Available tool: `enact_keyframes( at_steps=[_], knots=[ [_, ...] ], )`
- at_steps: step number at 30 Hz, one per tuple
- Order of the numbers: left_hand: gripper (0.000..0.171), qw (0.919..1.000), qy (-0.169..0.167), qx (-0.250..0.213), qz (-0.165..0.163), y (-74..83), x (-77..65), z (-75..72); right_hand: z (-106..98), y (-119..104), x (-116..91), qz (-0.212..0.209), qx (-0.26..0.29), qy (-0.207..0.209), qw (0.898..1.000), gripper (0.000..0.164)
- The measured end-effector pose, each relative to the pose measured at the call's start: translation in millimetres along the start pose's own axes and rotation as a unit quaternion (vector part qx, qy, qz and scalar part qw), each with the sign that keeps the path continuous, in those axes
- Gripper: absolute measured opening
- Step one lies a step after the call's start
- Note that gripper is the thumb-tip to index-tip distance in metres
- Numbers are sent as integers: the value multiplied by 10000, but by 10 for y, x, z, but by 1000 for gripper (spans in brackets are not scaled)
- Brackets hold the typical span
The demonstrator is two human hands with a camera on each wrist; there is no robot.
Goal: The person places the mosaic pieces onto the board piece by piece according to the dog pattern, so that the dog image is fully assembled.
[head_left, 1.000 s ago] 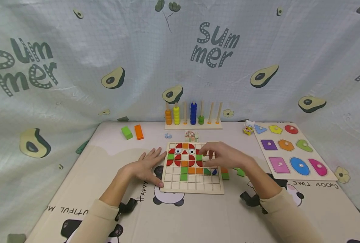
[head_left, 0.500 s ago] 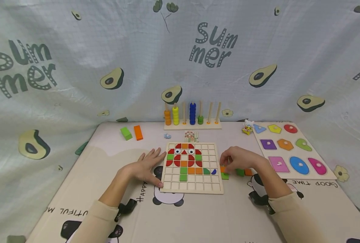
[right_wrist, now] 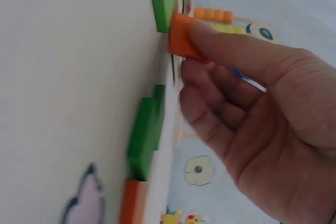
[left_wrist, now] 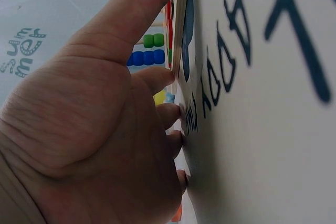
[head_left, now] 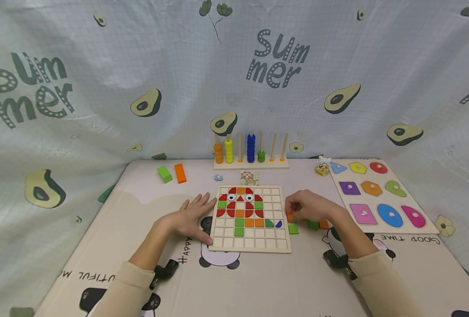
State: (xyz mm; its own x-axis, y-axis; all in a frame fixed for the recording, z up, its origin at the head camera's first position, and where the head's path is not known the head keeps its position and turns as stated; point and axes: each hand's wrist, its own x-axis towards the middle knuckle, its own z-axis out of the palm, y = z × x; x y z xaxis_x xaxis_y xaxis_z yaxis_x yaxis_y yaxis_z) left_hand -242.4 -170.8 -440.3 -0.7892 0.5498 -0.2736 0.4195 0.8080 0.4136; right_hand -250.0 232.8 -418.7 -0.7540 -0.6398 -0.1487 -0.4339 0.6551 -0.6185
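A wooden grid board (head_left: 260, 243) lies mid-table, bearing red, green, orange and blue tiles with two round eyes in an owl-like pattern. My left hand (head_left: 188, 219) is spread flat on the cloth, thumb and index finger at the board's left edge. Just off the board's right side, my right hand (head_left: 313, 206) pinches an orange square tile (right_wrist: 184, 35) between thumb and fingers. A light green tile (head_left: 293, 229) lies below it against the board. Dark green tiles (right_wrist: 142, 137) and another orange tile (head_left: 323, 225) sit on the cloth under the right wrist.
Behind the board stand a small pattern card (head_left: 249, 178) and a peg abacus (head_left: 251, 165) with coloured beads. A shape-knob puzzle (head_left: 363, 200) and a small figurine (head_left: 323, 166) are at right. Green (head_left: 165, 174) and orange blocks (head_left: 180, 173) lie back left.
My right hand has left the board's upper right, moved right to the loose tiles, and now pinches an orange one, apart from the green tile. The left hand stays put.
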Motion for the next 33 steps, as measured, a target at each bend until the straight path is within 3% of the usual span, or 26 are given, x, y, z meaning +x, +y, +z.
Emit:
enact_keyframes(
  at_steps=[6,10,17,23,33],
  knots=[
    [126,10000,-15,-36,-27,-1,-10,6,-8,-196,65,-309,482,473,9972,8],
    [125,10000,-26,-3,30,-4,-12,11,100,-421,190,-732,568,218,9955,5],
    [125,10000,14,34,80,1,-17,1,351,-785,446,-1151,-48,-186,9932,5],
    [126,10000,9,35,33,4,-13,-7,494,-880,556,-1009,-569,-331,9927,6],
    [126,10000,28,-36,41,-5,-10,0,552,-884,586,-807,-1170,-316,9893,6]
  ],
)
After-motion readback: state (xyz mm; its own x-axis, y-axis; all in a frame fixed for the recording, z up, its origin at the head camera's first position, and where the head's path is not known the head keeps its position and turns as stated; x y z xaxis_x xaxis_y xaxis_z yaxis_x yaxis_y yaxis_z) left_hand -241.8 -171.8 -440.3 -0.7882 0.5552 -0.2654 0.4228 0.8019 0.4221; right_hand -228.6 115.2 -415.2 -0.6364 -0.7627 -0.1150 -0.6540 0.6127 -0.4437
